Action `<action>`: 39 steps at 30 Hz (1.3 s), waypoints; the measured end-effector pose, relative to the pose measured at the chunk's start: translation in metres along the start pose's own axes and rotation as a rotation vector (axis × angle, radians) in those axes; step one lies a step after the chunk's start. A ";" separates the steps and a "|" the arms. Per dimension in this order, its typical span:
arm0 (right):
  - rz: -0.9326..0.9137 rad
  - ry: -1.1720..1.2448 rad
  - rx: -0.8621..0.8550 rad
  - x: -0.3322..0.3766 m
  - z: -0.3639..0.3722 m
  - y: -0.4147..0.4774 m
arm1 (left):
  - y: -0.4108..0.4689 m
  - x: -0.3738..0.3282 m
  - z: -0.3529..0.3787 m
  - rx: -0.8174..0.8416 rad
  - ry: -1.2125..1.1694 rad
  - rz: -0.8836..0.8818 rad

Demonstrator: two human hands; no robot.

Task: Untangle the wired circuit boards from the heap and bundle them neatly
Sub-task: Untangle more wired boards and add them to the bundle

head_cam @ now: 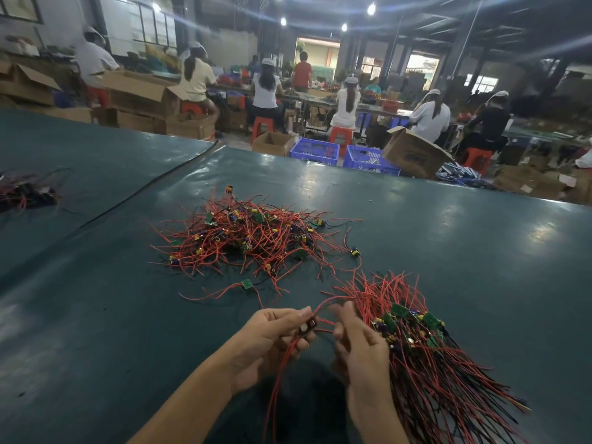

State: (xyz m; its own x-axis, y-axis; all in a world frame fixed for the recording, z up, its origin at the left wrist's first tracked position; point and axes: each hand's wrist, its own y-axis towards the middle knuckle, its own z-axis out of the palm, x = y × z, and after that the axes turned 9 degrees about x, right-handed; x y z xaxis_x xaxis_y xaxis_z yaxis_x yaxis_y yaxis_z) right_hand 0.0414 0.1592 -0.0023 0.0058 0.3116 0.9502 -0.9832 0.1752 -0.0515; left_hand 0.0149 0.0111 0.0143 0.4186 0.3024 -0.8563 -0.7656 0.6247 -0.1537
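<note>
Each wired circuit board is a small, light green card with long red and black leads soldered to it. The leads look soft and springy and will likely snag on their neighbours, and the solder joints are probably the weak point. Take hold at the card itself and draw the leads out along their length rather than tugging. The left hand (275,339) has its fingers curled round one small dark board (307,326). The right hand (362,347), close beside it, pinches that board's red leads (323,330) between thumb and forefinger. Its other fingers curl against the board end of the bundle (426,357); whether they grip it cannot be told. The bundle fans out on the table (448,238) to the right of that hand. The heap (250,238) lies beyond both hands, apart from them, with one loose board (246,284) between.
</note>
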 end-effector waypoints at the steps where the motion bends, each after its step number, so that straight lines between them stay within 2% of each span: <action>1: -0.001 -0.044 0.053 -0.002 0.006 -0.003 | 0.000 0.002 0.001 -0.001 0.011 0.001; 3: -0.023 -0.064 0.120 -0.005 0.014 -0.007 | 0.000 0.004 0.003 0.006 0.038 -0.011; 5: -0.038 -0.052 0.098 -0.005 0.014 -0.007 | 0.000 0.006 0.005 0.028 0.076 -0.027; 8: -0.056 -0.050 -0.036 -0.002 0.003 0.000 | -0.002 0.004 0.009 0.062 0.119 -0.049; 11: -0.065 0.086 -0.210 0.009 -0.019 0.009 | -0.004 0.003 0.011 0.103 0.172 -0.088; 13: -0.086 0.152 -0.265 0.014 -0.028 0.012 | -0.005 0.004 0.012 0.118 0.197 -0.101; 16: -0.113 0.184 -0.216 0.015 -0.024 0.008 | -0.003 0.007 0.013 0.084 0.111 -0.034; 19: -0.072 0.066 -0.092 0.009 -0.012 0.002 | 0.001 0.007 0.010 0.010 -0.025 0.091; 22: -0.136 -0.097 0.047 0.002 0.000 -0.005 | 0.003 0.010 0.009 -0.033 -0.017 0.136; 25: -0.238 -0.143 0.191 -0.003 0.007 -0.010 | 0.004 0.014 0.009 -0.048 0.066 0.152; 30: -0.262 -0.385 0.142 -0.010 0.002 -0.010 | 0.007 0.016 0.009 -0.103 0.104 0.170; 34: -0.241 -0.407 0.094 -0.010 0.003 -0.010 | 0.010 0.018 0.008 -0.131 0.083 0.205; 39: -0.310 -0.406 0.093 -0.006 0.001 -0.010 | 0.008 0.017 0.007 -0.047 0.089 0.225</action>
State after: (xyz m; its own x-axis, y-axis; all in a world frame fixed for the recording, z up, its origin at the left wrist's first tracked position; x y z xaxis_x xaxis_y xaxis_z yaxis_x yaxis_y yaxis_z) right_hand 0.0507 0.1544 -0.0068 0.2466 -0.1324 0.9600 -0.9585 0.1128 0.2618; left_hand 0.0195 0.0259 0.0019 0.1916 0.3642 -0.9114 -0.8577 0.5135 0.0249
